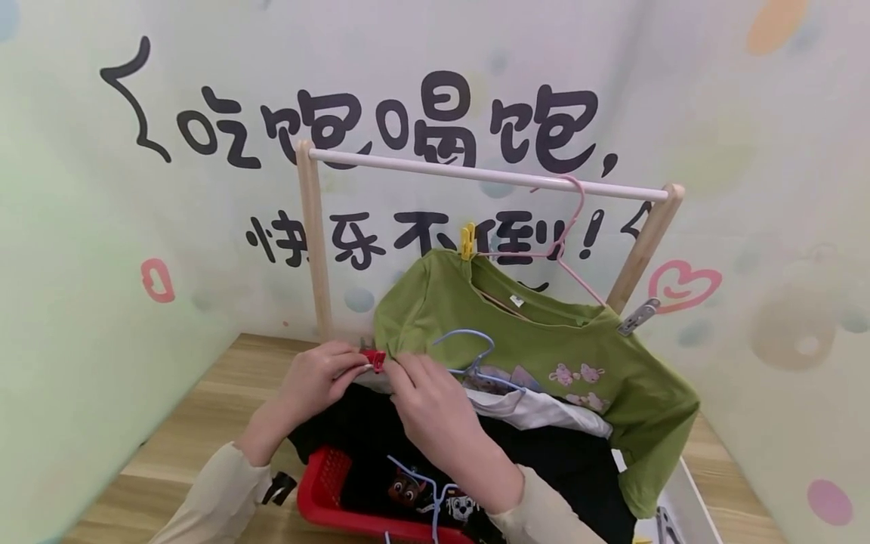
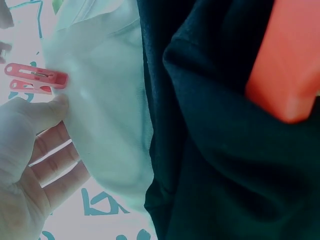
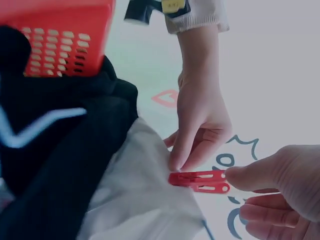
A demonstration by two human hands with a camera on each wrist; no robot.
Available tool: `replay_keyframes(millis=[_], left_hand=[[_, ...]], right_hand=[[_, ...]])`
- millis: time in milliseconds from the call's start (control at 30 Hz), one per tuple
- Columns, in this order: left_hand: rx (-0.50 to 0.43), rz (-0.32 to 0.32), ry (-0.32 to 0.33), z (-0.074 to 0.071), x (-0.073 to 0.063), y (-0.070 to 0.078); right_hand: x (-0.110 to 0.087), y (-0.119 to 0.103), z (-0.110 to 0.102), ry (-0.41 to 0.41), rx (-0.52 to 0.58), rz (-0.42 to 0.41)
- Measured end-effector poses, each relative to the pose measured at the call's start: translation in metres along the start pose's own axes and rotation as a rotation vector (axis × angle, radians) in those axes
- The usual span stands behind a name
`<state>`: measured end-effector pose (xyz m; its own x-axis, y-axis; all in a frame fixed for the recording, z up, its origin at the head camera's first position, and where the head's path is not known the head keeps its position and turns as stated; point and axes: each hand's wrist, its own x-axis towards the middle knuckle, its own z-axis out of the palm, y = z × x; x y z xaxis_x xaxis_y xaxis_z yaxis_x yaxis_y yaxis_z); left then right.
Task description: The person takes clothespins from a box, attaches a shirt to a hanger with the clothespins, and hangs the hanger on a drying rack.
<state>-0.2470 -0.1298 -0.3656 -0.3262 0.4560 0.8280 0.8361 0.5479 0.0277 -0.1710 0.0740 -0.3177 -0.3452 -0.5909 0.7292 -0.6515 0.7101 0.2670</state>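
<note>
My left hand [image 1: 315, 385] pinches the edge of a white garment [image 2: 102, 100], its thumb on the cloth and other fingers behind. A red clothespin [image 3: 197, 180] is clipped on that edge, right beside the pinching fingers. My right hand [image 1: 435, 404] is at the clothespin's tail, thumb close by and fingers loosely bent; in the left wrist view its fingertips stand apart from the clip. A blue hanger [image 1: 476, 370] rises from the white garment's neckline. Behind hangs a green long-sleeved shirt [image 1: 435, 295] on a pink hanger [image 1: 574, 211], with yellow [image 1: 467, 240] and grey [image 1: 639, 316] clothespins at its shoulders.
A wooden rack with a white rod [image 1: 476, 172] stands behind. Below are a red basket [image 1: 318, 483] with black clothing [image 1: 544, 461] and another blue hanger [image 1: 435, 495]. A white tray [image 1: 696, 499] sits at the right, a black clip-like object [image 1: 279, 487] on the wooden table [image 1: 177, 431].
</note>
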Motion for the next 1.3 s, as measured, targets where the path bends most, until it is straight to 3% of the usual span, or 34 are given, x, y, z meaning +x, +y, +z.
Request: replay_keyframes(millis=[133, 267, 400, 667, 967, 1167, 1300], left_hand=[[0.002, 0.002, 0.004, 0.0, 0.0, 0.0], [-0.003, 0.009, 0.011, 0.0, 0.001, 0.001], [-0.015, 0.007, 0.014, -0.001, 0.001, 0.001], [-0.023, -0.02, -0.015, -0.003, -0.003, -0.001], [-0.035, -0.027, -0.002, -0.007, -0.01, -0.005], [-0.029, -0.039, -0.012, -0.011, -0.011, -0.005], [-0.023, -0.05, -0.026, -0.012, -0.009, -0.003]], right_hand=[[-0.026, 0.008, -0.009, 0.017, 0.087, 0.034], [-0.056, 0.018, -0.02, 0.016, 0.148, 0.122], [-0.084, 0.024, -0.03, 0.007, 0.141, 0.199], [-0.127, 0.035, -0.044, 0.053, 0.091, 0.264], [-0.187, 0.061, -0.062, 0.171, 0.068, 0.367], [-0.237, 0.085, -0.072, 0.111, 0.052, 0.417], [-0.266, 0.099, -0.076, -0.026, 0.098, 0.475]])
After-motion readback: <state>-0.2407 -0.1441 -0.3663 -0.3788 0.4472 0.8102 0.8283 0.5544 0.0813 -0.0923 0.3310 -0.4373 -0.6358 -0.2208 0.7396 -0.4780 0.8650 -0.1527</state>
